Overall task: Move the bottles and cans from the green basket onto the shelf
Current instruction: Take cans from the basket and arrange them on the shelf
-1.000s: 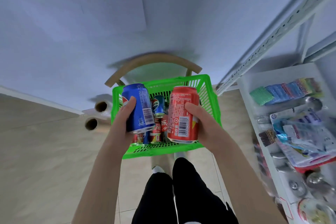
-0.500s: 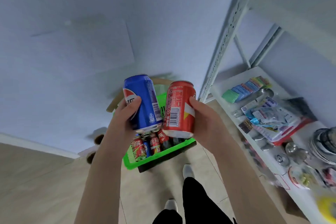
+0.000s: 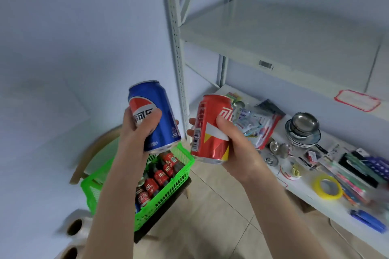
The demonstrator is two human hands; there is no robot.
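Observation:
My left hand (image 3: 136, 132) grips a blue cola can (image 3: 155, 111), held upright above the green basket (image 3: 168, 187). My right hand (image 3: 235, 145) grips a red cola can (image 3: 210, 132), tilted slightly and held just right of the basket. Several small red-labelled bottles (image 3: 160, 174) lie in the basket, which rests on a wooden chair (image 3: 92, 149). The grey metal shelf (image 3: 273, 33) stands at upper right; its upper board is bare.
The lower shelf board (image 3: 303, 195) carries stacked metal bowls (image 3: 303, 130), packets, a yellow tape roll (image 3: 327, 187), pens and a blue object. A perforated shelf upright (image 3: 176, 48) stands between wall and shelf. Plastic-film rolls (image 3: 73, 229) lie at lower left. Tiled floor below.
Both hands have lifted the cans higher and further out of the basket, spreading apart. My view has swung right and up, bringing the shelf boards into sight.

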